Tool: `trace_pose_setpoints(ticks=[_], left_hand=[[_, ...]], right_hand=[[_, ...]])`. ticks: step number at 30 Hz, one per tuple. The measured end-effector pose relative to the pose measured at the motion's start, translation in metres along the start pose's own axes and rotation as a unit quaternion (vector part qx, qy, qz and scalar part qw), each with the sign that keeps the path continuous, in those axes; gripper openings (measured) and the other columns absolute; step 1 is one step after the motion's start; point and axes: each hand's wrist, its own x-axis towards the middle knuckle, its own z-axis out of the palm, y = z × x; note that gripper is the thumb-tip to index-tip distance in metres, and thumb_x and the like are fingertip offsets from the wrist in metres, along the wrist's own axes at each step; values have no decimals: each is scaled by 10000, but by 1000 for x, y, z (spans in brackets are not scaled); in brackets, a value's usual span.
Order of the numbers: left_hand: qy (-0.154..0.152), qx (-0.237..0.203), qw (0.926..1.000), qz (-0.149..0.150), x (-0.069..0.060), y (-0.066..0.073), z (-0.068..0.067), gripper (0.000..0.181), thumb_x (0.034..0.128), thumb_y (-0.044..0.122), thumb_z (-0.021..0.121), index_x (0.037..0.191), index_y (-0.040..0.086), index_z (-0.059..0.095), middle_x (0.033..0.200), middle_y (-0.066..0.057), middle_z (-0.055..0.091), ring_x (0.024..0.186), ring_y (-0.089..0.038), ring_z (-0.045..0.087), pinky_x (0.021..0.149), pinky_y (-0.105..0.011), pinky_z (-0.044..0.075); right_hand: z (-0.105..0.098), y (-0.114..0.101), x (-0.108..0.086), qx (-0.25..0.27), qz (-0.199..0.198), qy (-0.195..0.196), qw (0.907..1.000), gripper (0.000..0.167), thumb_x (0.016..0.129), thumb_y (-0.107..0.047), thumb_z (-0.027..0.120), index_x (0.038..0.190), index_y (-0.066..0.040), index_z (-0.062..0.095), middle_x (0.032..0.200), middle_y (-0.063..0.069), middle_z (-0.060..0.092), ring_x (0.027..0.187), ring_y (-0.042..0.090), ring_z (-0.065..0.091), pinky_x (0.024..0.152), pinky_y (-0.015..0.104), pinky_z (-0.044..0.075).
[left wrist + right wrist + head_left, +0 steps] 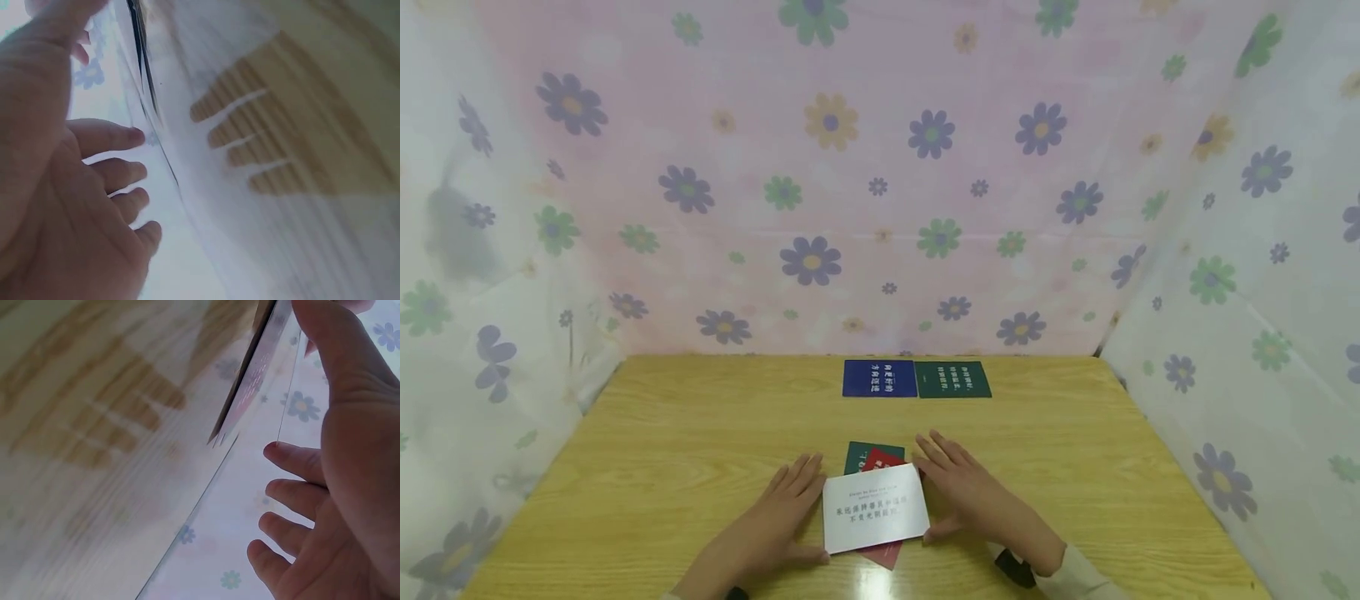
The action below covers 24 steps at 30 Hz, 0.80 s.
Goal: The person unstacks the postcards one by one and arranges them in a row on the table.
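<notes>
A white card with printed lettering lies slightly askew over a red card and a green card, which stick out from beneath it. At its left side, my left hand has its thumb by the lower corner and its fingers spread forward by the upper one. My right hand mirrors this along the right side, thumb low and fingers toward the top corner. Both wrist views show loosely extended fingers, with card edges seen thin and side-on. Whether the white card is raised, I cannot tell.
Toward the back of the wooden table a blue card and a dark green card lie side by side. Flower-patterned curtains enclose the back and sides. The glossy tabletop mirrors the hands.
</notes>
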Motion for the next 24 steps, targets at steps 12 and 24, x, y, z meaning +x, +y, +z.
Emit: trace_pose_setpoints(ticks=[12,24], left_hand=[[346,-269,9989,175,-12,-1,1,1083,814,616,755,1571,-22,317,1684,-165,216,1564,-375,138,1137,-91,-221],[601,-123,9980,118,-17,0,-7,992,819,605,758,1522,-13,429,1669,-156,264,1550,-392,189,1273,-311,-69]], right_hand=[[1,-3,-2,180,38,-41,9998,1041,694,-596,869,1499,-58,486,1654,149,312,1539,383,230,1224,555,288],[0,-10,0,245,-46,102,9996,1027,702,-586,870,1484,-41,489,1655,173,297,1537,382,238,1223,542,296]])
